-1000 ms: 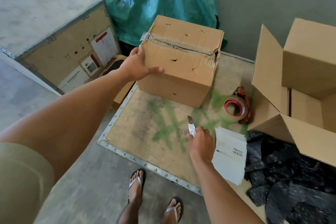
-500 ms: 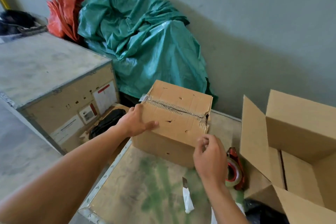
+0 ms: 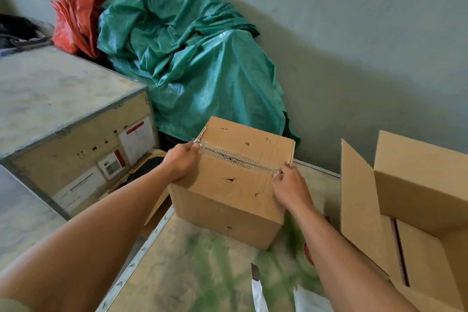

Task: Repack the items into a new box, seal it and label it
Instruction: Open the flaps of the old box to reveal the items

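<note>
Both hands are on the old box (image 3: 233, 185) now. The left hand (image 3: 183, 162) has slid up from the side panel to the far-left end of the tape seam (image 3: 238, 158), and the right hand (image 3: 291, 190) has settled at the seam's right end. The left hand's fingers curl over the box's top edge, with the thumb right by the ragged scrap of tape. The right hand's fingertips are bunched together, pinching the end of the torn tape at the box's right edge.

The old box sits closed on the far part of the desk (image 3: 177, 273), its top pocked with small holes and tears. The knife (image 3: 257, 284) lies loose on the desk near the bottom edge, blade pointing away, with a white label sheet (image 3: 311, 299) just right of it. A sliver of the red tape dispenser (image 3: 307, 252) peeks out behind the right forearm.

The new box (image 3: 405, 210) stands to the right with its flaps up. A wooden crate (image 3: 63, 109) sits to the left, and a green tarp (image 3: 190, 58) and an orange sack (image 3: 76, 25) are heaped against the far wall.
</note>
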`<state>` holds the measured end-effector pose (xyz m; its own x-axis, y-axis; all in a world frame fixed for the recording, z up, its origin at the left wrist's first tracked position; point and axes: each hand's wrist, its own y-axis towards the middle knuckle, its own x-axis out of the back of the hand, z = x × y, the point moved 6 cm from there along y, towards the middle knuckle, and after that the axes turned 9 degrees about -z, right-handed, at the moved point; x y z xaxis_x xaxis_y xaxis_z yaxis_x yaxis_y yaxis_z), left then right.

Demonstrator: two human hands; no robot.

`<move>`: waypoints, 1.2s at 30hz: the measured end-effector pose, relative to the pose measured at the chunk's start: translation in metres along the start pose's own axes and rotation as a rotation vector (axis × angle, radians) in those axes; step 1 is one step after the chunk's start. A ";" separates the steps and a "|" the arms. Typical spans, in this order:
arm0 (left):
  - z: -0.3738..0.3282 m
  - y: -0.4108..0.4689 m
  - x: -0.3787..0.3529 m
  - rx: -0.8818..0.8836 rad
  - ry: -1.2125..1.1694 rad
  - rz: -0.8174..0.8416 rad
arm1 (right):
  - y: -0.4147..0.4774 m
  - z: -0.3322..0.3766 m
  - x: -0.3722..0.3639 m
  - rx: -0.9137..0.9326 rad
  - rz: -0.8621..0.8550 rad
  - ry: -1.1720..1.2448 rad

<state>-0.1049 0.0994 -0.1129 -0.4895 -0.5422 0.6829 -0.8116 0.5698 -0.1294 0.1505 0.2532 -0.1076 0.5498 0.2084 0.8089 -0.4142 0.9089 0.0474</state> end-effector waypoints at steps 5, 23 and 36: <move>0.005 0.009 0.002 0.038 -0.084 -0.101 | 0.003 -0.009 0.002 0.004 -0.030 0.094; 0.000 -0.005 -0.005 -0.162 0.030 -0.060 | -0.002 0.003 0.000 0.178 0.033 -0.051; -0.001 -0.009 0.000 -0.135 -0.132 -0.114 | -0.002 0.007 0.014 0.059 0.026 0.170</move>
<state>-0.0977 0.0951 -0.1106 -0.4413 -0.6792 0.5865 -0.8187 0.5724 0.0468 0.1543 0.2515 -0.0927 0.6512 0.2939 0.6997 -0.4690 0.8807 0.0666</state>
